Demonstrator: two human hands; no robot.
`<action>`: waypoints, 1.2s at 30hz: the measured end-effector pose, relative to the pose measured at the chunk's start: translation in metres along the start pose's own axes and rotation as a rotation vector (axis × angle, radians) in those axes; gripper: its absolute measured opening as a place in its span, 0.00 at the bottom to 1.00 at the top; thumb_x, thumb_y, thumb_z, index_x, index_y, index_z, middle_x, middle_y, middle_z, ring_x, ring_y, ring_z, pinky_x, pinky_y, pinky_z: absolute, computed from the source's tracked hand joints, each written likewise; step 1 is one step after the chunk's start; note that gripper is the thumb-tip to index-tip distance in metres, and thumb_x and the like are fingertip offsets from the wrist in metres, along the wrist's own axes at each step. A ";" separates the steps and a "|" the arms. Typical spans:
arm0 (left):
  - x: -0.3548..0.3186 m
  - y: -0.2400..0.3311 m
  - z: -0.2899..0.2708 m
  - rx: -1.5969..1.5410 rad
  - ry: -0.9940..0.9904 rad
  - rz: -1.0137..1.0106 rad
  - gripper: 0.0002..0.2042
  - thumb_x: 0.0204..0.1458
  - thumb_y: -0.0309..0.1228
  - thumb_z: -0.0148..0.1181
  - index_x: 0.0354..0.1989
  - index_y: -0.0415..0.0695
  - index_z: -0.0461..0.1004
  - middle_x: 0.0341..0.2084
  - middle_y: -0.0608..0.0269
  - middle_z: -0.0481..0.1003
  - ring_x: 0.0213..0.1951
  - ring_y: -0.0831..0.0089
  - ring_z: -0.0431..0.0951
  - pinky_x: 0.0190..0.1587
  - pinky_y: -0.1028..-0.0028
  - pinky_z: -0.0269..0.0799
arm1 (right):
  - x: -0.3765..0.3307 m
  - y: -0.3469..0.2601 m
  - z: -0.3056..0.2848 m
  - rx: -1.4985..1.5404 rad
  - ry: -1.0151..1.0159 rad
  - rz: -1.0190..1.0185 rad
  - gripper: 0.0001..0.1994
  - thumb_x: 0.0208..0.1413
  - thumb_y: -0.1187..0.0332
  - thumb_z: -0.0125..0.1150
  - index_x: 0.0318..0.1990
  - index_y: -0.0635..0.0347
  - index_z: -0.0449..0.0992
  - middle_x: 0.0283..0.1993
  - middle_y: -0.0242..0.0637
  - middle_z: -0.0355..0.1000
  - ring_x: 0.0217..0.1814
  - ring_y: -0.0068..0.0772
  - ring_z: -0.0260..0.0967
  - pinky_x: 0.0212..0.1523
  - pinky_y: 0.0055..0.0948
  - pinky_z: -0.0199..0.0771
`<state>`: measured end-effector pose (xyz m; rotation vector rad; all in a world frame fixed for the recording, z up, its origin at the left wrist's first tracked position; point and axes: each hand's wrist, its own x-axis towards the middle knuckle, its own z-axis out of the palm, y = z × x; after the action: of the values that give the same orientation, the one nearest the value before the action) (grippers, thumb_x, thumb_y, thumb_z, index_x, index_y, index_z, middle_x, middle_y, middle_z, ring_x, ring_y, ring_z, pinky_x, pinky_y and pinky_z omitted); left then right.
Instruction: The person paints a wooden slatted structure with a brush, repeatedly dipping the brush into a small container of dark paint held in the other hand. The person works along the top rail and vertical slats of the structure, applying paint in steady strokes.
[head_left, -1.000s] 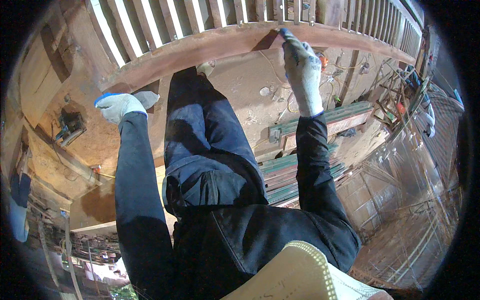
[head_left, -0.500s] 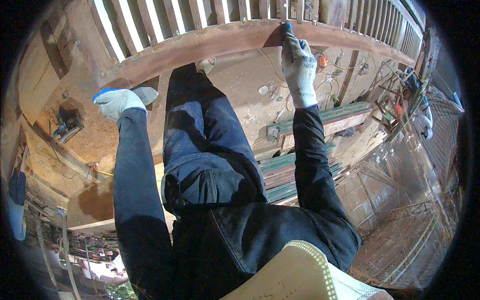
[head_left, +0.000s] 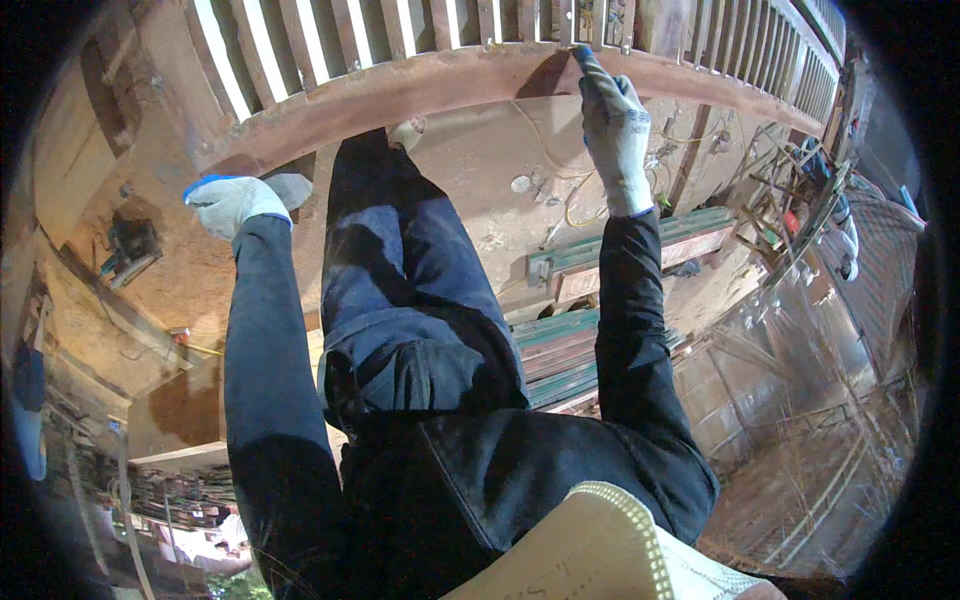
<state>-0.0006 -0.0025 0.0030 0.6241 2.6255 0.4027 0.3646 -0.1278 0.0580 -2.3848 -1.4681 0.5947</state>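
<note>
Fingers (head_left: 610, 95) of my right hand (head_left: 615, 130) are curling round a slim blue-tipped tool (head_left: 583, 57), gripping it while its tip is pressing against the upper edge of the long rusty steel beam (head_left: 420, 85) that is arching across the top of the view. That hand is wearing a grey knit glove, and the dark sleeve is reaching straight up from my body. My left hand (head_left: 232, 200), gloved in white with a blue cuff, is resting on the lower left stretch of the same beam; its fingers are lying loosely bent, grasping nothing I can make out. I am looking down along my bent knee in dark blue trousers (head_left: 400, 290), which is rising between both arms. Beyond the beam, a row of upright metal bars (head_left: 330, 35) is running along a railing. Green and red steel sections (head_left: 640, 245) are lying on the dusty floor (head_left: 490, 180) just right of my leg, near loose yellowish cables (head_left: 575, 205).
</note>
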 end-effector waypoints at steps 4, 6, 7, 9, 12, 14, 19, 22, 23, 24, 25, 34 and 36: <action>0.005 -0.005 0.006 0.044 0.046 0.043 0.31 0.66 0.48 0.30 0.47 0.29 0.73 0.45 0.33 0.74 0.48 0.40 0.75 0.53 0.51 0.70 | -0.007 0.011 0.009 -0.100 -0.017 -0.117 0.16 0.54 0.71 0.60 0.51 0.46 0.76 0.33 0.40 0.70 0.31 0.46 0.73 0.30 0.38 0.73; 0.003 -0.005 0.002 0.025 0.022 0.034 0.31 0.66 0.48 0.31 0.46 0.28 0.73 0.44 0.33 0.75 0.48 0.40 0.75 0.52 0.51 0.70 | -0.002 -0.001 0.002 -0.057 -0.025 -0.100 0.15 0.55 0.72 0.59 0.50 0.46 0.76 0.33 0.40 0.69 0.31 0.46 0.73 0.30 0.39 0.73; 0.002 -0.004 0.002 0.016 0.024 0.040 0.31 0.66 0.48 0.31 0.46 0.28 0.73 0.44 0.33 0.75 0.47 0.39 0.75 0.52 0.51 0.70 | 0.000 -0.006 -0.002 -0.040 -0.028 -0.089 0.15 0.55 0.72 0.59 0.50 0.46 0.76 0.33 0.40 0.69 0.31 0.46 0.73 0.30 0.39 0.73; 0.002 -0.004 0.002 -0.002 0.030 0.054 0.31 0.66 0.47 0.31 0.45 0.28 0.73 0.43 0.32 0.75 0.47 0.39 0.75 0.51 0.51 0.70 | -0.003 0.004 0.010 -0.094 0.016 -0.145 0.17 0.55 0.71 0.59 0.52 0.45 0.76 0.33 0.40 0.69 0.31 0.46 0.72 0.30 0.39 0.73; 0.007 -0.010 0.008 0.040 0.064 0.094 0.30 0.66 0.47 0.32 0.45 0.28 0.73 0.43 0.32 0.75 0.46 0.38 0.75 0.51 0.51 0.70 | -0.007 0.007 0.010 -0.085 0.013 -0.155 0.18 0.57 0.73 0.58 0.55 0.47 0.76 0.33 0.41 0.70 0.30 0.43 0.72 0.31 0.36 0.72; 0.010 -0.011 0.005 0.015 0.060 0.066 0.30 0.65 0.47 0.33 0.46 0.28 0.73 0.43 0.32 0.75 0.47 0.38 0.75 0.51 0.51 0.70 | 0.000 -0.005 0.004 -0.014 -0.007 -0.140 0.16 0.58 0.75 0.57 0.53 0.52 0.77 0.33 0.43 0.72 0.29 0.39 0.71 0.31 0.32 0.71; 0.005 -0.008 0.003 0.021 0.026 0.046 0.29 0.65 0.47 0.33 0.48 0.30 0.72 0.45 0.33 0.74 0.48 0.39 0.74 0.51 0.51 0.70 | 0.000 0.014 0.013 -0.136 0.043 -0.145 0.14 0.57 0.75 0.56 0.51 0.55 0.77 0.36 0.45 0.73 0.36 0.49 0.73 0.37 0.37 0.74; 0.006 -0.009 0.006 0.026 0.021 0.065 0.28 0.66 0.46 0.33 0.49 0.31 0.71 0.46 0.34 0.74 0.48 0.39 0.74 0.52 0.51 0.69 | -0.007 0.010 0.010 -0.220 0.016 -0.076 0.14 0.56 0.75 0.57 0.50 0.56 0.77 0.36 0.45 0.73 0.37 0.49 0.74 0.37 0.38 0.74; 0.012 -0.015 0.007 0.021 -0.002 0.072 0.28 0.66 0.46 0.32 0.49 0.31 0.71 0.46 0.34 0.74 0.48 0.39 0.74 0.52 0.51 0.69 | -0.007 0.012 0.011 -0.200 0.030 -0.085 0.15 0.57 0.75 0.57 0.51 0.55 0.77 0.35 0.45 0.73 0.36 0.49 0.74 0.36 0.37 0.74; 0.012 -0.011 0.005 0.015 -0.024 0.077 0.28 0.66 0.46 0.32 0.49 0.31 0.71 0.47 0.35 0.74 0.48 0.39 0.74 0.52 0.51 0.69 | -0.007 0.012 0.011 -0.179 0.043 -0.095 0.15 0.57 0.75 0.56 0.52 0.55 0.76 0.35 0.44 0.72 0.35 0.48 0.74 0.36 0.37 0.74; 0.009 -0.008 0.002 0.005 -0.031 0.059 0.28 0.66 0.46 0.32 0.49 0.31 0.71 0.47 0.34 0.74 0.48 0.39 0.74 0.51 0.51 0.69 | -0.006 0.012 0.010 -0.158 0.056 -0.106 0.16 0.57 0.76 0.56 0.53 0.55 0.76 0.35 0.44 0.72 0.33 0.48 0.73 0.35 0.36 0.73; 0.018 -0.025 0.018 -0.008 0.111 0.143 0.30 0.65 0.46 0.31 0.38 0.31 0.75 0.38 0.34 0.77 0.43 0.41 0.77 0.46 0.50 0.69 | -0.008 0.010 0.017 -0.130 0.095 -0.145 0.19 0.58 0.75 0.56 0.58 0.51 0.74 0.30 0.42 0.70 0.28 0.38 0.69 0.31 0.35 0.70; 0.020 -0.027 0.013 -0.026 0.044 0.143 0.29 0.65 0.46 0.32 0.40 0.31 0.75 0.40 0.33 0.76 0.44 0.40 0.76 0.47 0.50 0.69 | -0.006 0.006 0.012 -0.017 0.045 -0.044 0.18 0.56 0.74 0.58 0.55 0.49 0.75 0.30 0.42 0.69 0.29 0.45 0.70 0.30 0.38 0.70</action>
<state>-0.0206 -0.0136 -0.0246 0.8055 2.6213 0.4981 0.3614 -0.1361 0.0463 -2.3566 -1.5078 0.5166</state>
